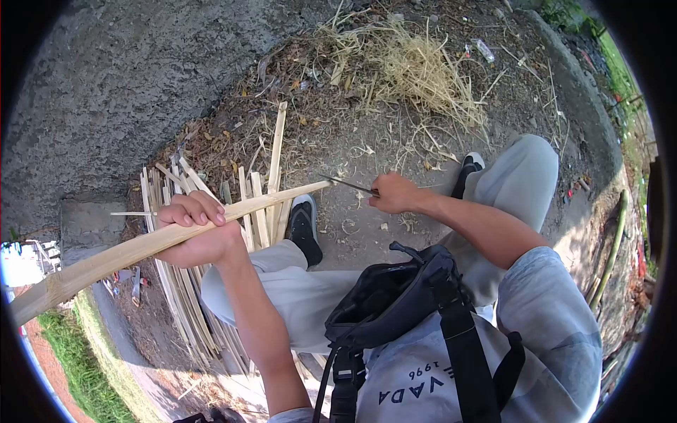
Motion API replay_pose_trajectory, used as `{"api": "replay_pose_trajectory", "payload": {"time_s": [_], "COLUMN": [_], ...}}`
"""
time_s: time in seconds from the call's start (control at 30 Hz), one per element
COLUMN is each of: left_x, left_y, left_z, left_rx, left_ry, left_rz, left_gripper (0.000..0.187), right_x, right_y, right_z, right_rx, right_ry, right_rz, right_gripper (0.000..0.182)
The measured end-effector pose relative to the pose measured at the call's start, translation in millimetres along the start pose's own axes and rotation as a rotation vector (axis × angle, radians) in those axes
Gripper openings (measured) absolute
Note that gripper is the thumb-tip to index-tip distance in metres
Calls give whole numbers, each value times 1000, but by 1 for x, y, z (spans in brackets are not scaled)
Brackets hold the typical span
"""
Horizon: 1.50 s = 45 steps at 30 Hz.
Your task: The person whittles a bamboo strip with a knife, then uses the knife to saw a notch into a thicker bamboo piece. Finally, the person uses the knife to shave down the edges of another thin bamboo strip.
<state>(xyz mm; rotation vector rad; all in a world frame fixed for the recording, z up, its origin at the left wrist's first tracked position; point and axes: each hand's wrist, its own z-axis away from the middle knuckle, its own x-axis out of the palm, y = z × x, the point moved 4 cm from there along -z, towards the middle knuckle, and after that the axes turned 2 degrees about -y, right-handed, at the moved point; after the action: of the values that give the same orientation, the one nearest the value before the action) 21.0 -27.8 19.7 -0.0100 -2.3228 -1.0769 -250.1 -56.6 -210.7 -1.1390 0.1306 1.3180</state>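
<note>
My left hand (201, 233) is wrapped round a long pale bamboo strip (254, 203), which slants from the lower left up to the middle of the view. A thin sliver (130, 213) sticks out to the left beside my knuckles. In my closed right hand (391, 194) is a knife (349, 185), its narrow dark blade pointing left. The blade's tip overlaps the far end of the strip in this view. Most of the knife's handle is hidden inside my fist.
Many bamboo strips (185, 296) lie bundled on the ground to my left. A heap of shavings (423, 74) sits ahead, near a clear plastic bottle (484, 50). A rough grey wall (134, 92) rises at the left. My shoes (305, 229) rest on the dirt ground.
</note>
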Motion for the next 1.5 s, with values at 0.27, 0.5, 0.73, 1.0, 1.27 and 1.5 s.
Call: {"api": "replay_pose_trajectory", "payload": {"time_s": [0.27, 0.5, 0.73, 1.0, 1.27, 1.5], "left_x": [-33, -79, -79, -22, 28, 7], "left_y": [41, 56, 50, 5, -31, -11], "left_z": [-27, -43, -40, -17, 7, -23], "left_rx": [35, 26, -19, -98, -87, 67], "left_ry": [368, 346, 398, 432, 446, 407], "left_rz": [-13, 54, 152, 62, -116, -150], "left_gripper": [54, 56, 57, 64, 70, 75], "right_x": [3, -38, -73, -45, -41, -67], "right_y": [11, 57, -3, -13, 3, 16], "right_z": [11, -2, 34, 43, 33, 30], "right_rx": [56, 213, 6, -133, -55, 104], "right_ry": [87, 449, 511, 423, 419, 343], "right_rz": [28, -123, -352, -254, -276, -151], "right_gripper": [35, 32, 36, 33, 31, 30]}}
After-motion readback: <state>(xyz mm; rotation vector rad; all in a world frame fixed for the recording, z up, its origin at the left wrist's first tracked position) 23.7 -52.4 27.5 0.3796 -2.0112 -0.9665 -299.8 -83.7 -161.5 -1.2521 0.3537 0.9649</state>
